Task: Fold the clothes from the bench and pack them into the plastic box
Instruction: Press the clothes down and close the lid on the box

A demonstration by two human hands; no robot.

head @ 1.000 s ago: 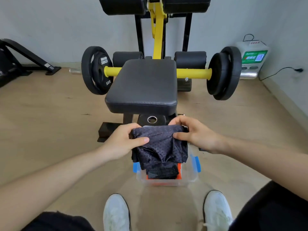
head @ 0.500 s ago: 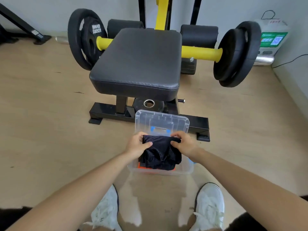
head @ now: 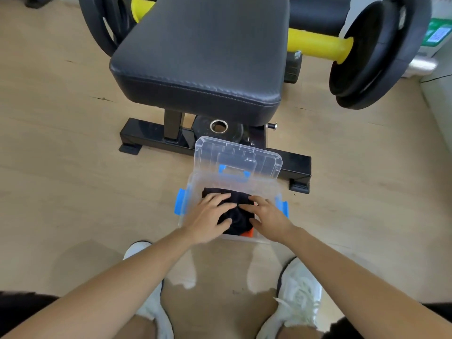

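Low in the frame, the left hand (head: pixel 208 220) and right hand (head: pixel 267 217) press flat, fingers spread, on the dark folded garment (head: pixel 236 217) lying inside the clear plastic box (head: pixel 187 192) at centre, its lid (head: pixel 238 159) propped behind, below the black bench (head: pixel 203 52).

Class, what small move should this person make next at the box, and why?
Probably lift both hands and reach for the lid. The left hand and right hand press flat on the dark garment, which lies inside the plastic box; the bench seat shows no clothes, and the lid leans behind the box.
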